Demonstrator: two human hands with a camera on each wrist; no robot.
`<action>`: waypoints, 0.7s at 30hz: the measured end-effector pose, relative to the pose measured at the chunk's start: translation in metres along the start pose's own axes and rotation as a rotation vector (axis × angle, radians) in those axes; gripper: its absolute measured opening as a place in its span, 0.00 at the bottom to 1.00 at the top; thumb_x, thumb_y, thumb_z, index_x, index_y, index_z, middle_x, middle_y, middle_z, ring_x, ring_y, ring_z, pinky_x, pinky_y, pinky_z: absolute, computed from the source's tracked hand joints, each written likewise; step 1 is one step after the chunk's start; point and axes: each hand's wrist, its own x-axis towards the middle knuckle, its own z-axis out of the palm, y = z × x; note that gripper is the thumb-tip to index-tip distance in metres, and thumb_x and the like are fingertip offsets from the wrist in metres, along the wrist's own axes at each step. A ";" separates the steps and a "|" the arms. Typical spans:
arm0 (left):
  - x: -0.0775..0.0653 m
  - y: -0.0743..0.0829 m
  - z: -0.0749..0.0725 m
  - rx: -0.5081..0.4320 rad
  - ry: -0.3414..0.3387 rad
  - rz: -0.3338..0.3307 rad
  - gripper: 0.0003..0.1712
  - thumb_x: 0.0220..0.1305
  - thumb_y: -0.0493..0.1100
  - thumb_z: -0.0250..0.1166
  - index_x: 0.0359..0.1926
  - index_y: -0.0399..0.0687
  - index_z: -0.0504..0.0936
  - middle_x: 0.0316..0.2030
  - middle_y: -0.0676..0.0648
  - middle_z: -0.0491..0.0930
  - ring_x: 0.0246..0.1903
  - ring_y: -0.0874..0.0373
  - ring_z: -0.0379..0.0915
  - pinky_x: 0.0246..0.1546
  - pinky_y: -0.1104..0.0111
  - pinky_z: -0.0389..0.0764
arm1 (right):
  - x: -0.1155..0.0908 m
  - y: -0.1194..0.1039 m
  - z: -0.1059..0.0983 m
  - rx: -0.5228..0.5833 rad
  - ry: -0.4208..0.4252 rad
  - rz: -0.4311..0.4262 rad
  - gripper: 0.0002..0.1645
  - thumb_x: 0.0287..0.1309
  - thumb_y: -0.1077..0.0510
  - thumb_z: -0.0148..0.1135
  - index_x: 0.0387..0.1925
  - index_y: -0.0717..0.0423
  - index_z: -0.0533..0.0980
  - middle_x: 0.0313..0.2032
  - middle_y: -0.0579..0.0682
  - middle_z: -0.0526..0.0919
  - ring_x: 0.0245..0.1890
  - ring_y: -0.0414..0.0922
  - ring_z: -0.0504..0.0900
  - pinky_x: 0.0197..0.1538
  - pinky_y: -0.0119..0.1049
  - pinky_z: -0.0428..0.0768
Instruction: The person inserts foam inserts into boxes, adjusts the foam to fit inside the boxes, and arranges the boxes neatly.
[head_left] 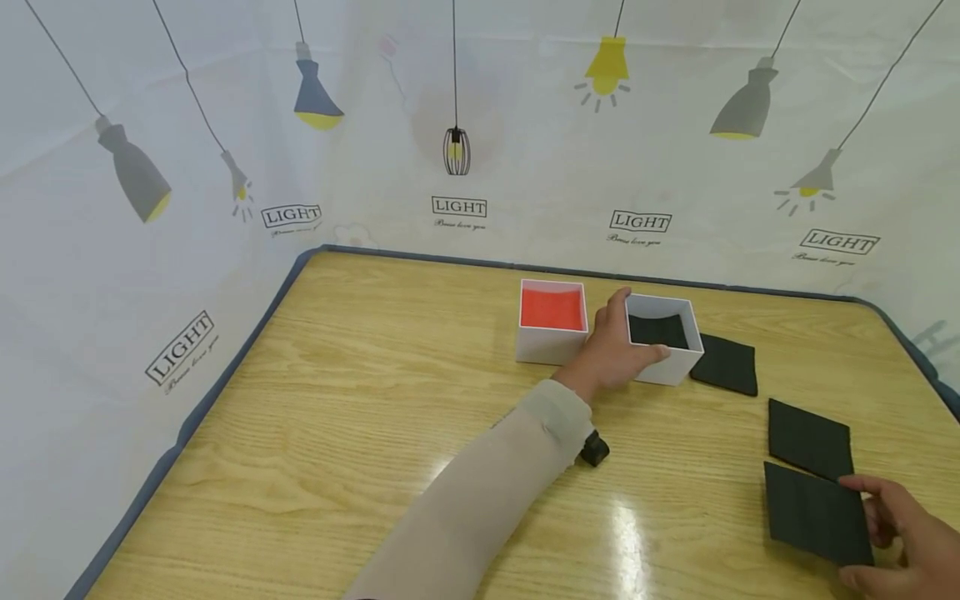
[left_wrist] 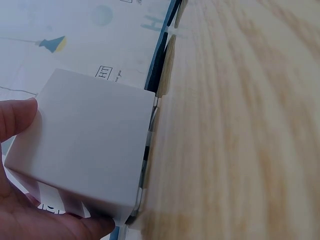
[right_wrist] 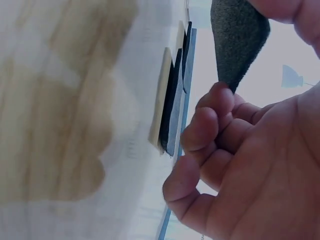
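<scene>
My left hand (head_left: 611,350) grips a white open-topped box (head_left: 666,367), thumb on the near side and fingers round its left and far side. Inside that box lies a black felt square (head_left: 657,330). The left wrist view shows the same white box (left_wrist: 90,140) from its side, between thumb and fingers. At the lower right my right hand (head_left: 911,537) pinches another black felt square (head_left: 813,512) by its right edge, tilted above the table. The right wrist view has that felt square (right_wrist: 237,40) held at the top, the other fingers curled loosely below.
A second white box (head_left: 551,346) with a red sheet (head_left: 552,308) inside stands left of the left hand. Two black felt squares, one beside the held box (head_left: 726,365) and one further right (head_left: 810,437), lie on the wooden table (head_left: 337,400). A printed curtain (head_left: 525,100) hangs behind.
</scene>
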 end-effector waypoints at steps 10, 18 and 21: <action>0.000 0.000 0.000 -0.002 0.006 0.004 0.58 0.65 0.57 0.74 0.83 0.75 0.44 0.76 0.55 0.58 0.67 0.56 0.67 0.71 0.54 0.72 | 0.009 -0.019 -0.005 0.051 0.153 -0.106 0.57 0.46 0.72 0.79 0.70 0.77 0.52 0.31 0.49 0.65 0.26 0.36 0.57 0.25 0.35 0.55; 0.001 -0.002 -0.001 -0.002 -0.003 0.022 0.58 0.65 0.57 0.74 0.83 0.73 0.44 0.77 0.54 0.57 0.68 0.57 0.66 0.72 0.56 0.71 | 0.022 -0.035 -0.019 0.062 0.091 -0.086 0.57 0.54 0.66 0.78 0.73 0.75 0.50 0.36 0.51 0.69 0.29 0.38 0.60 0.29 0.37 0.55; 0.002 -0.002 -0.001 0.000 -0.007 0.033 0.58 0.65 0.57 0.74 0.83 0.72 0.45 0.77 0.53 0.58 0.68 0.57 0.66 0.72 0.57 0.70 | 0.027 -0.041 -0.025 0.058 0.087 -0.101 0.56 0.56 0.65 0.77 0.74 0.74 0.50 0.36 0.52 0.68 0.30 0.38 0.59 0.29 0.37 0.55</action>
